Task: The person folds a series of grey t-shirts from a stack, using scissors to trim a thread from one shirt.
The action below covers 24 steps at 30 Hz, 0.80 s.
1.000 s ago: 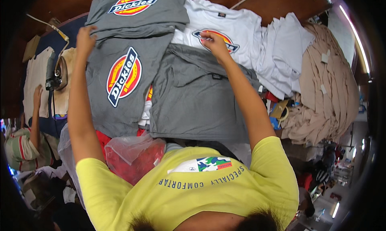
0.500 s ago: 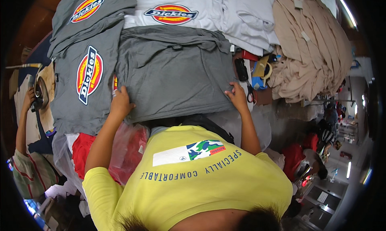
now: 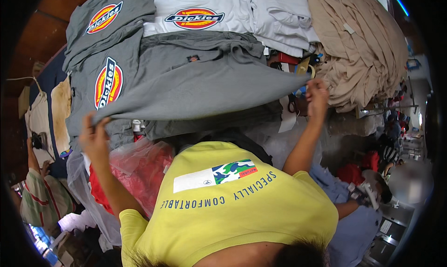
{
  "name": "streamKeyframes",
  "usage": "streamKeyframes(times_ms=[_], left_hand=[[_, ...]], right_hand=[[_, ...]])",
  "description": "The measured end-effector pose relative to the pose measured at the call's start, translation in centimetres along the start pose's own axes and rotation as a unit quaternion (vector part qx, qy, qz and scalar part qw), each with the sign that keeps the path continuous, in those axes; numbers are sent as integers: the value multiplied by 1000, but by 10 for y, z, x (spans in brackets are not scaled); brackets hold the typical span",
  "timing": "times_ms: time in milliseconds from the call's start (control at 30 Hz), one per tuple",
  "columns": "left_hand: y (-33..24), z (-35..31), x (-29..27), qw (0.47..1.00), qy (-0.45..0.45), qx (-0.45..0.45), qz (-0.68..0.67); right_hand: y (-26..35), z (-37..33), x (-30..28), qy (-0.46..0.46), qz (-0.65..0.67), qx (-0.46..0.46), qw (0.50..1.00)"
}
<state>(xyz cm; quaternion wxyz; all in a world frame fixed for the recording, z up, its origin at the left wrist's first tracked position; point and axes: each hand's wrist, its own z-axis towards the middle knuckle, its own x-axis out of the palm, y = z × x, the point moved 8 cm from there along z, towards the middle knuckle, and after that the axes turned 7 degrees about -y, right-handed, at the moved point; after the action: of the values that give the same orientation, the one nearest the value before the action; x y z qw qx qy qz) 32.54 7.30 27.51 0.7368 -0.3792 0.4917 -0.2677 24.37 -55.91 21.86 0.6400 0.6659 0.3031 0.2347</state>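
Note:
A grey T-shirt (image 3: 200,90) stretches between my two hands, its near edge lifted off the pile and pulled wide. My left hand (image 3: 94,139) pinches one corner of that edge, over the lower end of a grey shirt with a printed emblem (image 3: 108,83). On the other side, my right hand (image 3: 317,99) grips the opposite corner beside the beige cloth. A small dark label (image 3: 193,59) shows near the shirt's far end. More grey fabric (image 3: 209,129) lies below the raised edge.
Folded white shirts (image 3: 233,25) and a large beige cloth heap (image 3: 356,48) lie beyond. Scissors (image 3: 292,104) sit near my right hand, partly covered. Clear plastic over red material (image 3: 139,167) is near my left forearm. A co-worker's striped sleeve (image 3: 39,192) shows at far left.
Both hands have moved apart, raising and spreading the grey shirt's near edge. My right hand has gone up and right, my left hand left and lower. A person in blue appears at right.

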Motion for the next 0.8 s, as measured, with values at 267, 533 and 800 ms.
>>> streamKeyframes(times_ms=[267,533,800], left_hand=[[-65,130,-160,936,-256,224,85],[-49,241,73,962,21,96,-255],[-3,117,153,946,-56,308,86]], right_hand=[[216,28,28,123,287,-294,903],[121,143,146,123,181,-132,967],[29,63,165,97,-118,-376,914]])
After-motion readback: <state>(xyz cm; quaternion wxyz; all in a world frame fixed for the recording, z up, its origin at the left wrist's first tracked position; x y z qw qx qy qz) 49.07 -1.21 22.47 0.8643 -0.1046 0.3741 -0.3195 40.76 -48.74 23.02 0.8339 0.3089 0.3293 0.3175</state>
